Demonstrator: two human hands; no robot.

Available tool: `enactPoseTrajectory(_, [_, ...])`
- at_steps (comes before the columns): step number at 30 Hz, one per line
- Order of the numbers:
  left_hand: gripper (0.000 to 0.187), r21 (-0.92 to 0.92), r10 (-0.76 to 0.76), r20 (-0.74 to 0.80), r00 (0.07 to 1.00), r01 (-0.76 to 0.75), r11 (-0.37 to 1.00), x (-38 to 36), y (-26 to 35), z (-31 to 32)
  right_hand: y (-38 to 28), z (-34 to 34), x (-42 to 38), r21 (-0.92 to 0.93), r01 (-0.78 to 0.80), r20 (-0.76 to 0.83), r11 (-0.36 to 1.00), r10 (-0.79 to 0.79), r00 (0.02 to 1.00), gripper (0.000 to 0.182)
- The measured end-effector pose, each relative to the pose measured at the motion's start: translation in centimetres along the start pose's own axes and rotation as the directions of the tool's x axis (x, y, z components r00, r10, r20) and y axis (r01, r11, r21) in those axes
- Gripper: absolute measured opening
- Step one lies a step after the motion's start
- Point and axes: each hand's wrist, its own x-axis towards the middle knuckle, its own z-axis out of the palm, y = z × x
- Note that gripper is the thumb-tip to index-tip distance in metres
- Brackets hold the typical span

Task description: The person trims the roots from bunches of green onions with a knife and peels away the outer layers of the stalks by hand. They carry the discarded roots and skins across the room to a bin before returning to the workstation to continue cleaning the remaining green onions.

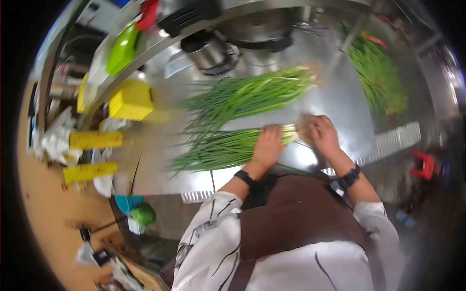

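A bunch of green onions point(218, 150) lies across the steel table point(347, 111), green tops to the left and white root ends to the right. My left hand point(268, 144) is wrapped over this bunch close to the white ends. Just right of the roots is my right hand point(324, 135), its fingers curled in a pinch; motion blur hides what is between them. Farther back, a second, larger pile of green onions point(257, 94) rests on the same table, its leaves overlapping the nearer bunch at the left.
A steel pot point(206, 51) and a large cooker point(257, 31) stand at the back under a shelf. Yellow boxes point(131, 99) are at the left. More greens point(378, 77) lie beyond the table's right edge, with a red stool point(422, 165) lower down.
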Motion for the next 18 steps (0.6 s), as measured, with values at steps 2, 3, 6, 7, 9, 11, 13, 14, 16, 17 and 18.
enactPoseTrajectory(2, [0.075,0.051,0.042,-0.057,0.998,-0.039,0.998,-0.6,2.9,1.3,1.0,-1.4,-1.0,0.016,0.012,0.009,1.0,-0.012,1.0,0.024])
enactPoseTrajectory(3, [0.075,0.077,0.057,-0.162,0.985,-0.044,0.996,1.2,-2.8,0.0,-0.9,1.9,3.6,0.011,0.076,-0.057,0.997,-0.075,0.996,0.024])
enactPoseTrajectory(6, [0.076,-0.034,0.066,-0.194,0.979,-0.074,0.997,0.0,-1.1,0.7,0.8,0.5,3.6,-0.049,0.003,-0.076,0.999,-0.007,0.997,0.023])
enactPoseTrajectory(7, [0.076,-0.041,0.067,-0.183,0.981,-0.076,0.996,0.0,-1.2,0.4,1.6,0.4,4.5,-0.068,-0.021,-0.103,0.998,0.014,0.995,0.023])
enactPoseTrajectory(9, [0.077,-0.053,0.072,-0.178,0.981,-0.083,0.995,0.1,-1.2,0.4,2.8,-0.2,5.8,-0.113,-0.016,-0.136,0.993,0.0,0.991,0.023])
enactPoseTrajectory(11, [0.078,-0.05,0.074,-0.188,0.979,-0.085,0.995,-0.1,-1.3,0.7,2.9,-0.5,7.0,-0.158,0.048,-0.143,0.986,-0.071,0.987,0.022])
enactPoseTrajectory(13, [0.077,-0.044,0.08,-0.195,0.978,-0.09,0.995,-0.1,-1.0,0.4,3.2,-0.1,8.3,-0.205,0.138,-0.115,0.969,-0.164,0.98,0.023])
enactPoseTrajectory(14, [0.076,-0.038,0.08,-0.191,0.978,-0.089,0.995,0.0,-0.9,0.2,3.3,0.0,8.8,-0.222,0.189,-0.095,0.957,-0.214,0.972,0.023])
enactPoseTrajectory(16, [0.075,-0.05,0.091,-0.179,0.98,-0.102,0.994,0.4,-1.0,0.0,2.2,0.0,9.3,-0.199,0.197,-0.103,0.96,-0.22,0.97,0.023])
enactPoseTrajectory(17, [0.074,-0.065,0.092,-0.162,0.983,-0.103,0.992,0.4,-1.0,0.1,0.8,0.8,9.4,-0.16,0.223,-0.085,0.962,-0.239,0.967,0.024])
enactPoseTrajectory(18, [0.074,-0.076,0.074,-0.143,0.987,-0.085,0.993,0.3,-1.4,0.0,-0.3,1.4,9.1,-0.133,0.2,-0.042,0.971,-0.207,0.977,0.023])
